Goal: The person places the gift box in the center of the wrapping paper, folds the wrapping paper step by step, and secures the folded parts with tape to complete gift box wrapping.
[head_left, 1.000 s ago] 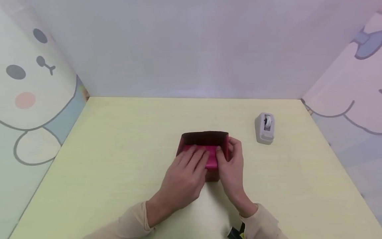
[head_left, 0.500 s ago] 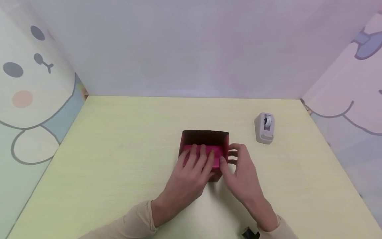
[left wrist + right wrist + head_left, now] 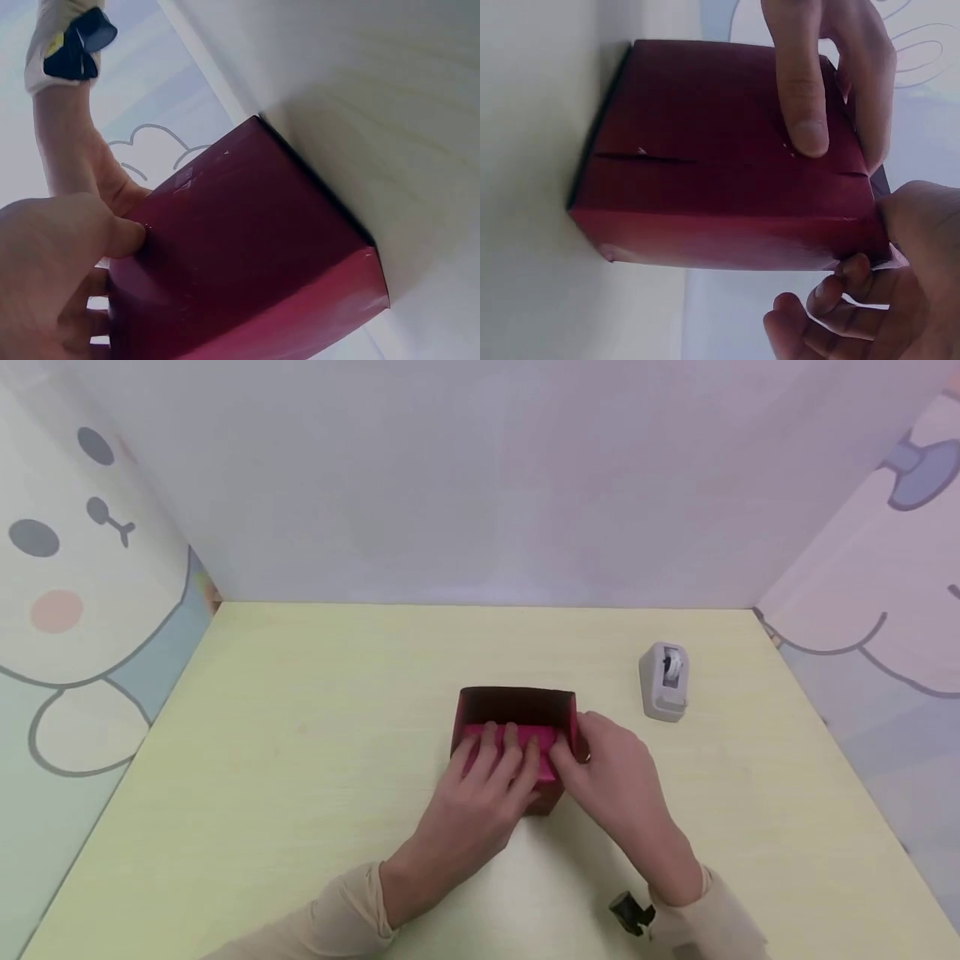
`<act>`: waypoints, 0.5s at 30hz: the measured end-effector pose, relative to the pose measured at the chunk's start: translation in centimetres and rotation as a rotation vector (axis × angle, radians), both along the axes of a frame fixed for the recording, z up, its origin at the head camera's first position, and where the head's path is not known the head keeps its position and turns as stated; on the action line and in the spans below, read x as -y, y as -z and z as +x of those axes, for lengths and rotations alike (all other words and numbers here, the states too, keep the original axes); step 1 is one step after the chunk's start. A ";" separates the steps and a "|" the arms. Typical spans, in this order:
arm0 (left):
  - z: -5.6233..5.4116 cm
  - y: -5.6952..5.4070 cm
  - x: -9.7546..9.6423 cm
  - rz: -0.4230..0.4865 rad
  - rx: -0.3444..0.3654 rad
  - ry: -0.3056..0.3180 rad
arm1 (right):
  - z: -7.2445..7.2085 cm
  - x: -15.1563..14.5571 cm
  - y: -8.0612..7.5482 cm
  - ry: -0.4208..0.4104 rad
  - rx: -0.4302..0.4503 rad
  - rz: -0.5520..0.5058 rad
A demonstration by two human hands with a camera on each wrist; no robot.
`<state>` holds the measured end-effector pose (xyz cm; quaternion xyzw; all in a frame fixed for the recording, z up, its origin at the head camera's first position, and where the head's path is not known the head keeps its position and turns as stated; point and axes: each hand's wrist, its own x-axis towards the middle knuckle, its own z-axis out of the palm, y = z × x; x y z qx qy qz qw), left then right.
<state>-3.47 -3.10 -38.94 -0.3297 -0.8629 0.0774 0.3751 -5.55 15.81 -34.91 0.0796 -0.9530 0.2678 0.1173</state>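
Note:
A dark red box (image 3: 543,802) stands open-topped on the table, with something bright pink (image 3: 546,739) inside. My left hand (image 3: 480,810) grips the box's near wall, four fingers reaching over the rim and the thumb on the outer face, as the left wrist view shows beside the box (image 3: 240,240). At the right wall, my right hand (image 3: 622,785) pinches the upper edge, thumb inside and fingers outside. The right wrist view shows the right hand's curled fingers (image 3: 859,270) at the rim of the box (image 3: 705,135), which has a slit in its near face.
A grey tape dispenser (image 3: 665,683) stands on the pale table (image 3: 300,710), behind and right of the box. A plain wall (image 3: 480,485) rises at the back. Panels with cartoon figures flank both sides. A small black device (image 3: 632,914) is at my right cuff.
My right hand let go of the box's right wall, moved slightly outward, then took hold of it again. The left fingers shifted slightly right and spread. The box stays nearly in place.

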 end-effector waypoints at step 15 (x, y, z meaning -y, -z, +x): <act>0.1 -0.3 -0.1 -0.016 0.037 -0.022 | -1.0 -0.7 -5.3 -0.072 -0.091 0.136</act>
